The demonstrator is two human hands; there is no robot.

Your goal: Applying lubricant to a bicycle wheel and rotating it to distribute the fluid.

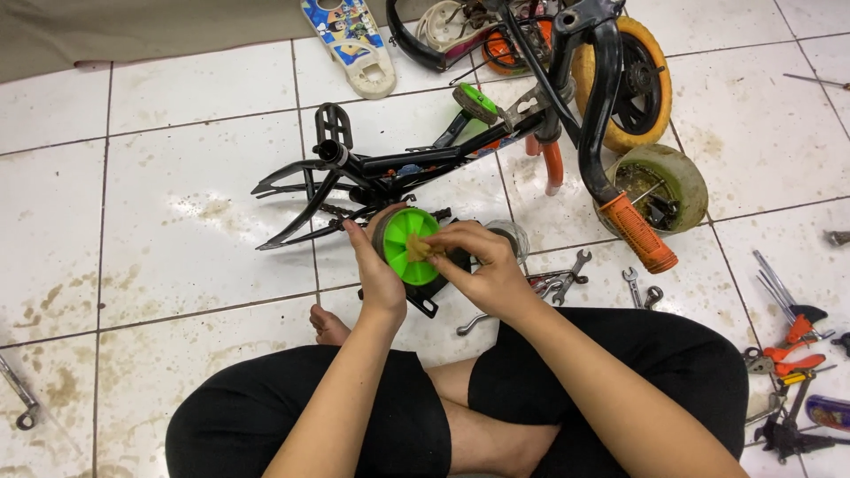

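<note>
Left grip (376, 265) clamped on green wheel (409, 245), right grip (482, 261) pinching tan cloth (420, 250) against it, black frame (390, 164) behind, wrenches (567, 279) beside.

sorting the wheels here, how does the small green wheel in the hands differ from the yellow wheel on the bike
The green wheel is smaller and loose, held in the left hand; the yellow wheel is larger and mounted on the bike. The green one has a green hub, the yellow one a black hub. Both are round.

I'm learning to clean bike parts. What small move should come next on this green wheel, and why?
Probably turn the green wheel a little in the left hand, so the right hand can rub its small tan cloth over a fresh patch; the cloth now covers only the hub area.
</note>
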